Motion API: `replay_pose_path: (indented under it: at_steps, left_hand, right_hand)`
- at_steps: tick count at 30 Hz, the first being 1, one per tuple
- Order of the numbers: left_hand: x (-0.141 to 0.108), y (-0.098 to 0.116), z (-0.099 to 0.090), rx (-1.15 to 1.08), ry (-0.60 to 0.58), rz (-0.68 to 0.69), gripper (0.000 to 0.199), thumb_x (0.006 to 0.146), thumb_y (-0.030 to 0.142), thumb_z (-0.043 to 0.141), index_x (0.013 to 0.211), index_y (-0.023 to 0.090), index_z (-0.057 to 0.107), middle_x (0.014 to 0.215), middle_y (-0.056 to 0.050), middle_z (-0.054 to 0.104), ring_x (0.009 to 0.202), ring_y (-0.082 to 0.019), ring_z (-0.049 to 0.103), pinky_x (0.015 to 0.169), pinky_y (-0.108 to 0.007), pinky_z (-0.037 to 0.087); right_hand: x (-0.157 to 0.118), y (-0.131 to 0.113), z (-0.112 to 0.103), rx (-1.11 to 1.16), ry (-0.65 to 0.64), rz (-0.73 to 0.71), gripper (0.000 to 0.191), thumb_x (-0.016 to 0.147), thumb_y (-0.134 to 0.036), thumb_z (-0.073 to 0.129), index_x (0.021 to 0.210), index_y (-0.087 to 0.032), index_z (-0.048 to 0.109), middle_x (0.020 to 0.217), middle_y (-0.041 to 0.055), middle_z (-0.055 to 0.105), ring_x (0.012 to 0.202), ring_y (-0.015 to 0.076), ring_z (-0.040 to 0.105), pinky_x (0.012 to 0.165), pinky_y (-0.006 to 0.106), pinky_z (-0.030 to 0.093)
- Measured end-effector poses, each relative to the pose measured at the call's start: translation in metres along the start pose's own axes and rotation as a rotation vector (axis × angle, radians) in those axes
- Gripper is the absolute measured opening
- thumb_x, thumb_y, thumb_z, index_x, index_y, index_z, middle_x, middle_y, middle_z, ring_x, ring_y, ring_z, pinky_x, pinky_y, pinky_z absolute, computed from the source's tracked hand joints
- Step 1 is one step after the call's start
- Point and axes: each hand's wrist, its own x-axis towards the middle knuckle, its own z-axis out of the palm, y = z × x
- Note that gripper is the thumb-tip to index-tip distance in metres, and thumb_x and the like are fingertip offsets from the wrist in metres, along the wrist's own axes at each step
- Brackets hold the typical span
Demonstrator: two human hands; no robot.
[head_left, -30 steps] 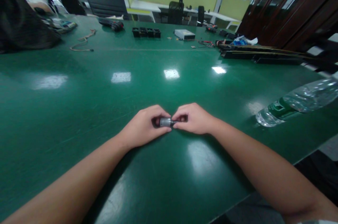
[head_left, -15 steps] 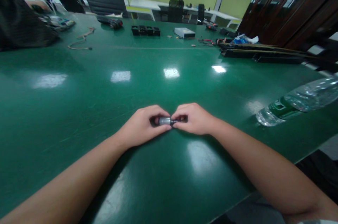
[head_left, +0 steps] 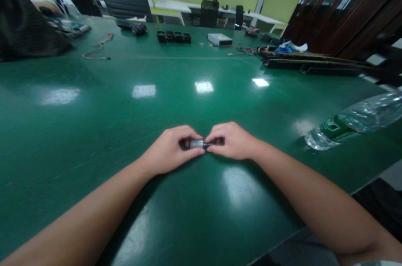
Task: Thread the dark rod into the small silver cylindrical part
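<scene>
Both my hands meet at a small silver cylinder with a thin dark shaft point(head_left: 197, 144), lying sideways just over or on the green table point(head_left: 176, 107); its exact kind is hard to tell. Thumb and fingers of my left hand point(head_left: 169, 151) close around the silver body from the left, covering its far end. From the right, my right hand point(head_left: 235, 141) pinches the thin dark part, and its fingertips nearly touch those of the left. Fingers hide part of the shaft.
A clear plastic bottle with a green label point(head_left: 341, 127) lies to the right. Toward the back are a black divided holder point(head_left: 173, 37), a silver box point(head_left: 219, 39), a cable point(head_left: 96, 50) and long dark strips point(head_left: 289, 63). A dark bag point(head_left: 28, 27) stands at far left.
Almost nothing differs. The hands and the silver cylinder appear a few pixels further right, along with a slight shift of the view.
</scene>
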Motion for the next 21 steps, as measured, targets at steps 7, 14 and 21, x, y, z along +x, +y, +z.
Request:
replay_pose_path:
  at_steps: [7,14,21]
  left_hand:
    - [0.0004,0.0008,0.0013,0.001,0.006,0.002,0.025,0.084,0.042,0.069,0.096,0.02,0.072,0.088,-0.003,0.069,0.077,-0.017,0.063,0.069,-0.027,0.048]
    - [-0.0001,0.0002,0.0019,0.014,0.012,0.011,0.026,0.084,0.042,0.07,0.097,0.02,0.072,0.088,-0.002,0.069,0.077,-0.016,0.062,0.069,-0.026,0.048]
    - [0.0,0.0012,0.002,-0.002,0.006,0.001,0.027,0.084,0.043,0.07,0.096,0.019,0.072,0.089,-0.003,0.069,0.077,-0.017,0.062,0.069,-0.026,0.048]
  right_hand:
    - [-0.0016,-0.0002,-0.0046,-0.007,-0.025,0.016,0.015,0.081,-0.02,0.071,0.094,-0.017,0.077,0.086,0.004,0.071,0.075,0.0132,0.062,0.069,0.023,0.043]
    - [-0.0035,0.0025,-0.006,0.009,-0.03,0.012,0.014,0.08,-0.019,0.071,0.093,-0.015,0.076,0.083,0.0039,0.07,0.072,0.0125,0.061,0.067,0.023,0.043]
    - [-0.0044,0.0012,-0.0097,0.004,-0.042,0.037,0.014,0.079,-0.018,0.072,0.091,-0.015,0.076,0.081,0.0032,0.07,0.071,0.012,0.061,0.067,0.023,0.043]
